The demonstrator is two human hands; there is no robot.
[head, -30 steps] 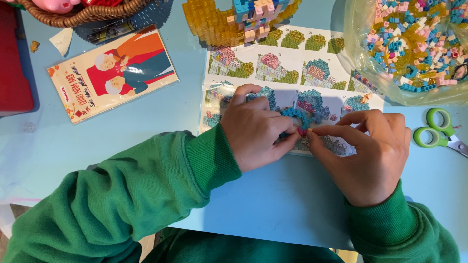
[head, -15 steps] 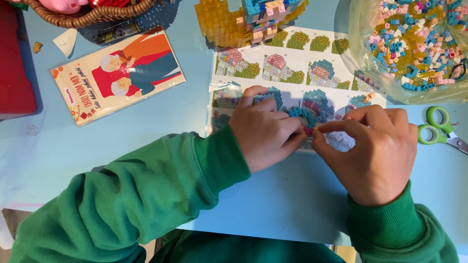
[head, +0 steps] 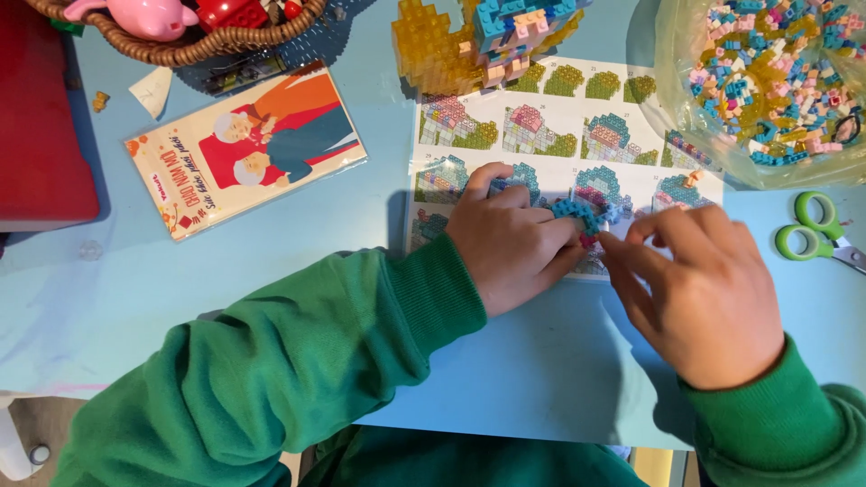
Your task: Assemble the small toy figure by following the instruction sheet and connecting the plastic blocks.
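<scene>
The left hand pinches a small blue-and-pink brick cluster over the instruction sheet (most of the cluster is hidden by fingers). The right hand meets it fingertip-first; what it grips cannot be made out. Green scissors are cut off at the edge.

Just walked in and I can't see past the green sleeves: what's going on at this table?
A person is fitting tiny building blocks together. The left hand grips a small blue and pink block piece while the right hand pinches at its edge, both over a picture instruction sheet. A half-built yellow and blue model stands behind the sheet, a clear bag of loose blocks lies to the right, and green scissors lie nearby.
</scene>
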